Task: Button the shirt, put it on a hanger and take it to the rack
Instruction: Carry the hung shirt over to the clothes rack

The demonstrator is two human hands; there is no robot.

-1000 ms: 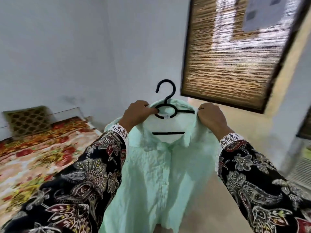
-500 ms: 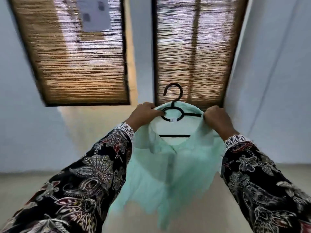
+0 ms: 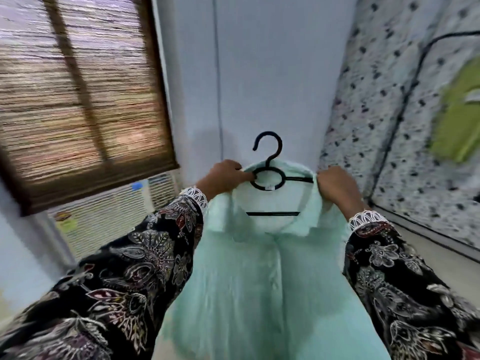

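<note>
Both hands' curled fingers pinch the shirt (image 3: 259,276) on its hanger (image 3: 267,175): left hand (image 3: 223,178), right hand (image 3: 337,185).

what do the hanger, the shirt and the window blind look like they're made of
Hanger: likely moulded plastic, matte black; smooth hook and ring in one piece.
Shirt: thin woven fabric, perhaps cotton, matte mint green; it creases softly and hangs limp.
Window blind: seemingly bamboo or reed slats, brown and rough; fine horizontal strips, though motion blur leaves it open.
</note>
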